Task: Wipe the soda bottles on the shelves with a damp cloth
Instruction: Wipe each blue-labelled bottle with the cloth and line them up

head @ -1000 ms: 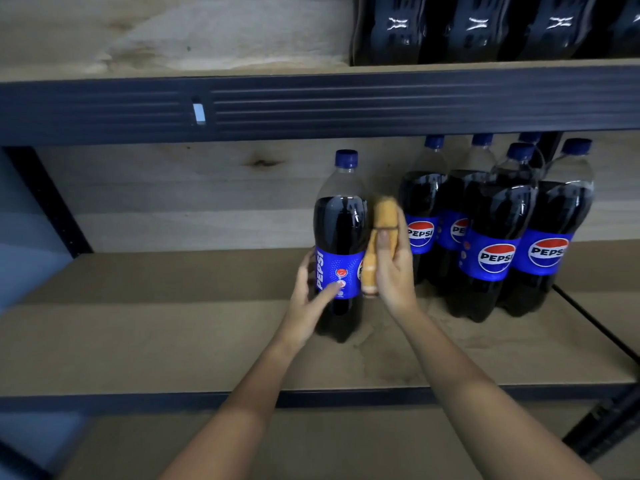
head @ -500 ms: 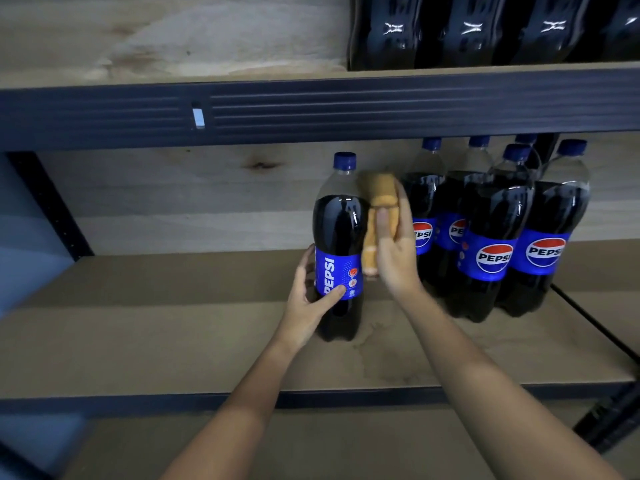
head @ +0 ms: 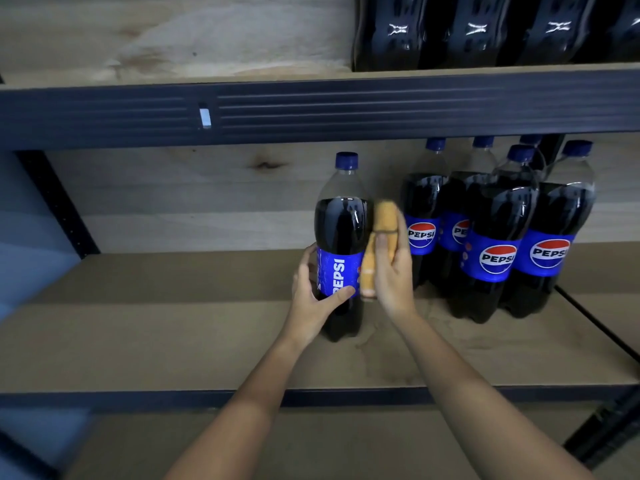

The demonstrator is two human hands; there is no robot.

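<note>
On the wooden shelf (head: 173,341), left hand (head: 311,299) grips an upright Pepsi bottle (head: 341,244) while right hand (head: 393,271) presses a clutched orange cloth (head: 379,237) against it

Glossy clear plastic is seen on the single bottle (head: 341,237) at centre frame, with a smooth shiny blue label and a blue plastic cap (head: 346,160). The same gloss is shown by the bottle group (head: 498,230) at right. A soft, matt, orange-tan cloth (head: 381,233) is pressed against the single bottle. The shelf board (head: 173,341) is of matt brown wood-like sheet, stained darker near the bottles. The back panel (head: 173,202) is pale grained wood. The shelf beam (head: 311,109) across the upper frame is dark ribbed metal, dull.
</note>
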